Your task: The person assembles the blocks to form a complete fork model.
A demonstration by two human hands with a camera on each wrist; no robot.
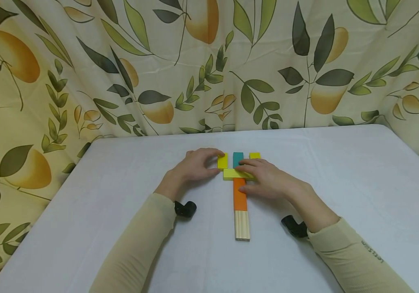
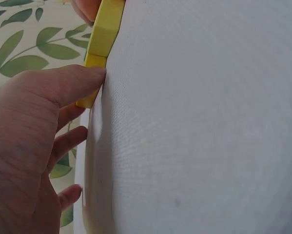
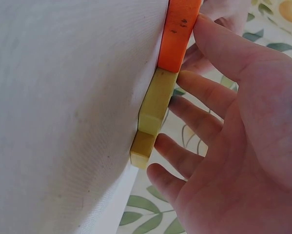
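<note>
Between thumb and forefinger my left hand [image 1: 196, 165] pinches a small yellow block [image 1: 222, 160] by its two ends. That block touches the left end of a yellow-green block [image 1: 228, 175] lying crosswise. Behind the crosswise block are a teal block [image 1: 238, 158] and, to the right, another yellow block [image 1: 255, 155]. An orange block [image 1: 240, 201] runs towards me from it, followed by a plain wood block [image 1: 242, 228]. My right hand [image 1: 271, 177] rests over the crosswise and orange blocks, fingers extended; in the right wrist view its fingertips touch the row. It hides part of the blocks.
A white cloth [image 1: 341, 175] covers the table. Behind it and at both sides hangs a curtain [image 1: 202, 81] printed with fruit and leaves. A black wrist camera [image 1: 186, 209] sits under the left sleeve, another black camera [image 1: 294, 226] under the right one.
</note>
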